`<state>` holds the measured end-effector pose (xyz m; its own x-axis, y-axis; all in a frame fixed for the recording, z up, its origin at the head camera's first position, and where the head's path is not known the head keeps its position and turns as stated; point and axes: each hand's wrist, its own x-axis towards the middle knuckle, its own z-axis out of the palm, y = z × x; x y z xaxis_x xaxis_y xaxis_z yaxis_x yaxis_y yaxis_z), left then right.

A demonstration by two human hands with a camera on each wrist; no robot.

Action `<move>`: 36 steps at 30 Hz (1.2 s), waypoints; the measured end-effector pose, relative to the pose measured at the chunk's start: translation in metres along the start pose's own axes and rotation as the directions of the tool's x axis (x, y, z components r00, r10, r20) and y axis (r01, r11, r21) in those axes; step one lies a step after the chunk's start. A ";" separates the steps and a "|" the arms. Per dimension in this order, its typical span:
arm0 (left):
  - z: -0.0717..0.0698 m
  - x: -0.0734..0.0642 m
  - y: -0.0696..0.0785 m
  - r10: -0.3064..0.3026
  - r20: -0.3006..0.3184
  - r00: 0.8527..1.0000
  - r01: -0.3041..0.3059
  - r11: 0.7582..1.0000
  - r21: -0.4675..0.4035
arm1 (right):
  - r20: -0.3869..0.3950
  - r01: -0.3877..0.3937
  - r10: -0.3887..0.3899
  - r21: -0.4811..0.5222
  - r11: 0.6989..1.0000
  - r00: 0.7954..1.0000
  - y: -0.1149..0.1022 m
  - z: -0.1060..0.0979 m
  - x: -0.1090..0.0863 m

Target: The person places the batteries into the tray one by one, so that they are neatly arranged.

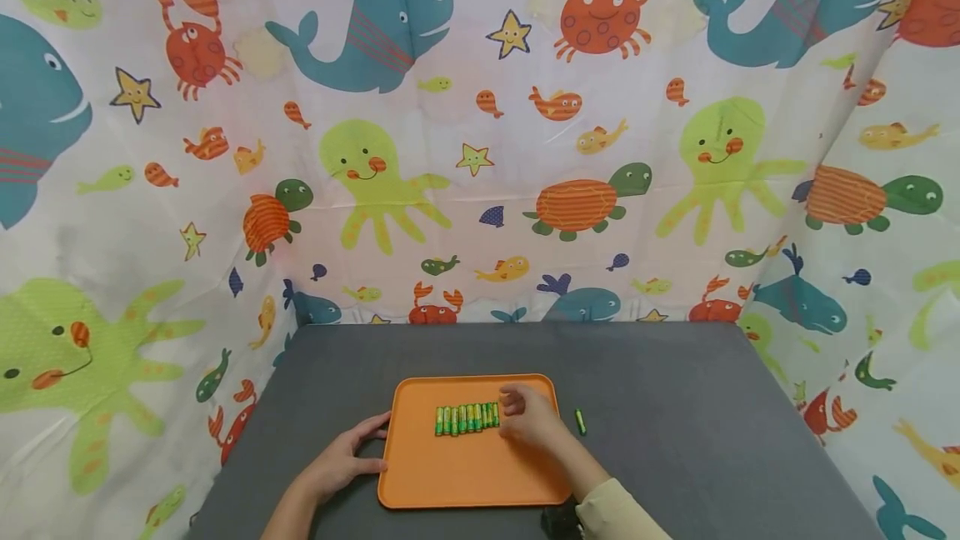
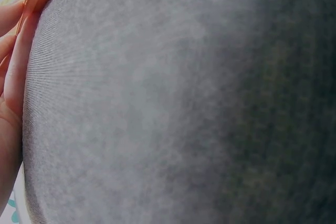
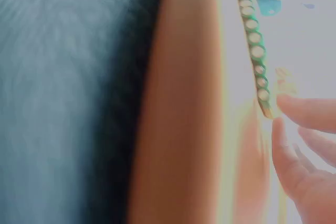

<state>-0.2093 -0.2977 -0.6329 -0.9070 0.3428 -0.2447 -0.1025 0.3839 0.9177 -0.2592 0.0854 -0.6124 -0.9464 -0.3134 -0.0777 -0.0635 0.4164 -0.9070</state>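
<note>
An orange tray (image 1: 465, 473) lies on the dark grey table, with a row of several green-and-yellow batteries (image 1: 459, 419) side by side on it. My left hand (image 1: 341, 461) rests against the tray's left edge, its thumb and fingers spread along the rim. In the left wrist view, fingertips (image 2: 18, 72) meet the orange edge. At the right end of the row, my right hand (image 1: 528, 419) pinches the last battery (image 3: 268, 110) between thumb and finger. The hand covers part of it in the head view.
One loose battery (image 1: 581, 422) lies on the table (image 1: 675, 440) just right of the tray. A black object (image 1: 561, 519) shows by the right sleeve (image 1: 618, 511). A curtain (image 1: 480, 190) printed with sea animals hangs behind the table and at its sides.
</note>
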 end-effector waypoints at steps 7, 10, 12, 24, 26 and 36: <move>0.000 -0.001 -0.001 0.003 0.009 1.000 -0.003 1.000 -0.007 | -0.100 0.045 -0.049 -0.041 0.998 0.994 -0.003 -0.030 -0.010; 0.000 -0.002 0.000 0.005 0.005 1.000 -0.005 1.000 -0.009 | -0.155 0.018 -0.022 -0.028 0.999 0.988 -0.002 -0.042 -0.014; -0.001 -0.002 0.001 0.008 0.004 1.000 -0.008 1.000 -0.008 | -0.183 0.004 -0.005 -0.009 1.000 0.983 0.000 -0.051 -0.016; 0.001 0.001 0.003 0.014 -0.001 1.000 -0.014 1.000 -0.002 | -0.176 -0.033 0.019 -0.075 0.997 0.984 0.024 -0.101 -0.039; 0.001 0.001 0.002 0.019 -0.001 1.000 -0.019 1.000 0.001 | -0.121 -0.041 0.026 -0.123 0.992 0.992 0.030 -0.107 -0.043; 0.003 -0.002 0.003 0.017 0.012 1.000 -0.017 1.000 -0.005 | -0.023 -0.007 0.001 -0.271 0.962 1.000 0.055 -0.109 -0.057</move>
<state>-0.2066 -0.2950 -0.6302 -0.9036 0.3595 -0.2328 -0.0893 0.3734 0.9234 -0.2427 0.2192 -0.6130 -0.9534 -0.2936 -0.0692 -0.1403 0.6346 -0.7600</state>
